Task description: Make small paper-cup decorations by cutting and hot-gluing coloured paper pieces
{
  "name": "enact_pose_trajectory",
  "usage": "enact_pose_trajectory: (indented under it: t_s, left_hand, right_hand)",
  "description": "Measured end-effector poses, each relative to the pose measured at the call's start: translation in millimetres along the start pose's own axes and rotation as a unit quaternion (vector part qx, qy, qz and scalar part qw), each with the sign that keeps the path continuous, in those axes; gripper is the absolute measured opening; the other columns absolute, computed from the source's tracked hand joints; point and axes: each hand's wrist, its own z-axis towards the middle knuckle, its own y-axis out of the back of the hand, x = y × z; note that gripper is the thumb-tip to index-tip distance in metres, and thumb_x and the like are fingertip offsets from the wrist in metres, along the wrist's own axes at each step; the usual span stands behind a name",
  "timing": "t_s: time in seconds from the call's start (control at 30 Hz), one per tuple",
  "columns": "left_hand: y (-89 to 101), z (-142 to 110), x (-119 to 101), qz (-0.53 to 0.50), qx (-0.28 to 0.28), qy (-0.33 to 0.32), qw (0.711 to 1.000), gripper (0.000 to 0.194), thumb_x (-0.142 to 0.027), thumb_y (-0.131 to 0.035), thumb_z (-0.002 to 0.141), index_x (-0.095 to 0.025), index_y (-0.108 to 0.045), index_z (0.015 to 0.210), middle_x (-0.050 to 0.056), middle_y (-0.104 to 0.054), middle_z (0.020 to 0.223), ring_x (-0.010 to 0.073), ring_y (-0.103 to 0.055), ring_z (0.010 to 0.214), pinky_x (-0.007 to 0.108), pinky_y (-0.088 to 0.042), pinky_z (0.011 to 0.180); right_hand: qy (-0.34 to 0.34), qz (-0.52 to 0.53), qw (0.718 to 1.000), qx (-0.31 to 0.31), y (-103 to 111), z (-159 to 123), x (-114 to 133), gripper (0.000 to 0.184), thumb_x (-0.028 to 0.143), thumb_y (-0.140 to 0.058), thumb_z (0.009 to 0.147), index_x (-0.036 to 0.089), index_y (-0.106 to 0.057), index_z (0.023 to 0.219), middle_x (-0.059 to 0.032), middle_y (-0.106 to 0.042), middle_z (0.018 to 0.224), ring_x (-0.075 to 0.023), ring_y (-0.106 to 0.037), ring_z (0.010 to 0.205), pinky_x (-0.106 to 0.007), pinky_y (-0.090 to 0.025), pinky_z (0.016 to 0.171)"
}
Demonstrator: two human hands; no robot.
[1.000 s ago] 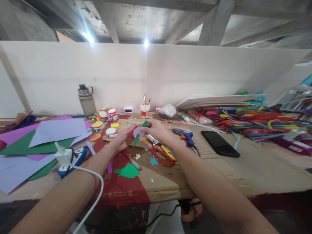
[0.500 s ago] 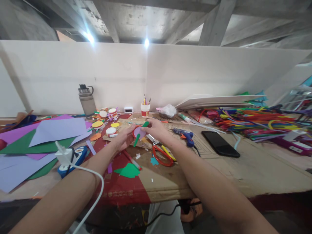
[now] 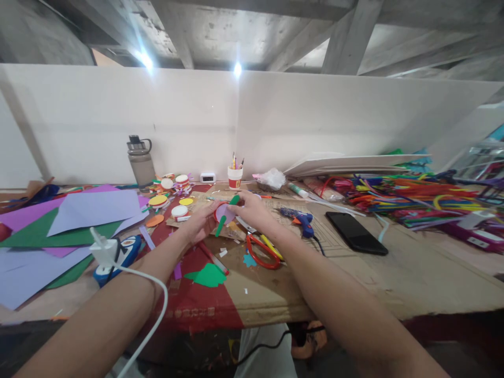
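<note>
Grips red-rimmed disc in left hand, centre of frame; pinches disc edge beside green strip with right hand; seemingly adjusts fit, calling for steady fingers.

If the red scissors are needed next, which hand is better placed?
Right, probably: the right hand is nearer the red scissors, beside its forearm; the left hand is across the lilac disc. Both seem occupied.

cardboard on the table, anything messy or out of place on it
Small white paper scraps lie loose on the cardboard near the red-handled scissors, looking like stray offcuts; no spill shows there.
</note>
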Motion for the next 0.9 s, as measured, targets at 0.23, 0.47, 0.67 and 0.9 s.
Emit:
enact_pose_trajectory:
  t_s: [0.23, 0.47, 0.67, 0.9]
  left_hand:
    - [-3.0, -2.1, -3.3, -0.008, 0.012, 0.000, 1.000, 0.027, -0.035, -0.057, 0.086, -0.015, -0.066, 0.101, 0.009, -0.071, 0.093, 0.0180, -0.066, 0.084, 0.025, -0.056, 0.066]
    - [-3.0, -2.2, -2.1, -0.007, 0.036, 0.038, 0.999, 0.035, -0.043, -0.055, 0.086, -0.016, -0.065, 0.106, 0.012, -0.071, 0.096, 0.0205, -0.066, 0.088, 0.031, -0.057, 0.072]
    - [-2.7, -2.2, -2.0, 0.062, 0.062, 0.004, 0.996, 0.036, -0.023, -0.070, 0.076, -0.017, -0.064, 0.111, 0.011, -0.068, 0.107, 0.0210, -0.065, 0.095, 0.031, -0.055, 0.078]
    - [1.2, -0.2, -0.6, 0.099, 0.045, -0.019, 0.994, 0.043, -0.026, -0.072, 0.073, -0.021, -0.062, 0.115, 0.010, -0.065, 0.113, 0.0194, -0.065, 0.092, 0.033, -0.054, 0.078]
  right_hand:
    - [-0.005, 0.043, 0.999, 0.001, 2.4, -0.4, 3.2, 0.007, 0.018, -0.065, 0.073, 0.014, -0.062, 0.068, -0.0009, -0.062, 0.072, -0.0113, -0.056, 0.067, -0.024, -0.043, 0.065]
    - [-0.032, 0.047, 0.998, 0.010, 0.4, 1.0, -3.8, 0.011, 0.020, -0.062, 0.075, 0.015, -0.059, 0.065, 0.0014, -0.060, 0.064, -0.0108, -0.054, 0.059, -0.022, -0.041, 0.055]
    - [-0.010, 0.003, 1.000, -0.020, 1.4, 2.7, -10.5, 0.012, 0.024, -0.061, 0.075, 0.015, -0.061, 0.067, 0.0018, -0.060, 0.065, -0.0106, -0.051, 0.060, -0.022, -0.037, 0.058]
    - [0.036, -0.088, 0.994, -0.054, 2.4, 1.0, -8.0, 0.011, 0.022, -0.065, 0.076, 0.015, -0.061, 0.069, -0.0021, -0.060, 0.074, -0.0138, -0.051, 0.073, -0.026, -0.037, 0.068]
